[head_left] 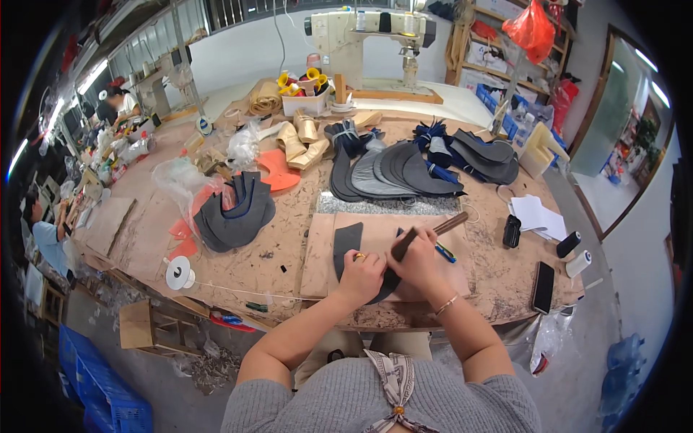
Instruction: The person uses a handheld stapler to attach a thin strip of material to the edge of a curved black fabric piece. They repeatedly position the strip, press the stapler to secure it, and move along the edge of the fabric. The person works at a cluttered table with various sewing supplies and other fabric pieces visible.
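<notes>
A dark grey U-shaped shoe upper piece (349, 242) lies on a tan board (317, 252) in front of me. My left hand (363, 274) is closed, its fingers bent and pressed together on the piece at its left arm. My right hand (419, 263) is closed around a hammer (451, 222); its brown handle points to the far right, and its dark end is low over the piece's right side. Part of the piece is hidden under both hands. A blue pen-like tool (445, 252) lies just right of my right hand.
Stacks of grey upper pieces (393, 173) lie beyond the board, more pieces (234, 216) to the left. A thread spool (180, 273) stands front left; a phone (543, 287), black case (512, 231) and thread cones (577, 264) are right. A sewing machine (368, 43) stands behind.
</notes>
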Motion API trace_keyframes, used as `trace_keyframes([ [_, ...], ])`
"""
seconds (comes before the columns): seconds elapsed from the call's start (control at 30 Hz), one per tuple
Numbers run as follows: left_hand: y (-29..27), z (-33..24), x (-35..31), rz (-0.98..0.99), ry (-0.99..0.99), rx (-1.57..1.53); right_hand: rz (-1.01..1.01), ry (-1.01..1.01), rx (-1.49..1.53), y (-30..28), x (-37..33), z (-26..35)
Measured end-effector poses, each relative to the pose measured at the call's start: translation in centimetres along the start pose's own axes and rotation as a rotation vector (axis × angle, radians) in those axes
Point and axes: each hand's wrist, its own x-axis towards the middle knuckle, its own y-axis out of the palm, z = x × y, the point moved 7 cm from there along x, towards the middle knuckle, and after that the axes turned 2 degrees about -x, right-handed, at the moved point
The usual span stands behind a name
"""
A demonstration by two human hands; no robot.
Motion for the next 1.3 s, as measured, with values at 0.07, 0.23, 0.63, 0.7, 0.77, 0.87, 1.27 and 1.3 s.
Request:
trace_keyframes([
  [0.07, -0.6, 0.2, 0.0, -0.029, -0.036, -0.012, 0.012, 0.005, 0.038, -1.4, 1.4, -0.1],
  [0.23, 1.0, -0.6, 0.8, -0.088, -0.127, 0.046, -0.262, -0.020, -0.049, -5.0, 3.3, 1.8],
  [0.63, -0.7, -0.2, 0.0, -0.055, 0.000, -0.021, -0.248, -0.028, -0.036, -5.6, 3.0, 2.3],
  [0.7, -0.4, 0.1, -0.1, -0.059, -0.014, -0.022, -0.164, -0.025, -0.053, -3.1, 2.1, 1.8],
  [0.77, -0.3, -0.2, 0.0, -0.068, -0.016, -0.032, -0.034, -0.028, -0.022, -0.3, 1.0, 0.6],
  [0.87, -0.7, -0.1, -0.1, -0.100, -0.038, -0.018, 0.044, -0.044, -0.037, -0.9, 1.5, -0.3],
  [1.27, -4.9, -0.9, -2.8, -0.185, -0.078, -0.204, 0.019, 0.079, -0.049, 0.5, 0.6, -0.9],
  [1.3, -6.0, -1.1, -4.0, -0.166, -0.061, -0.183, 0.014, 0.075, -0.058, 0.5, 0.6, -0.9],
])
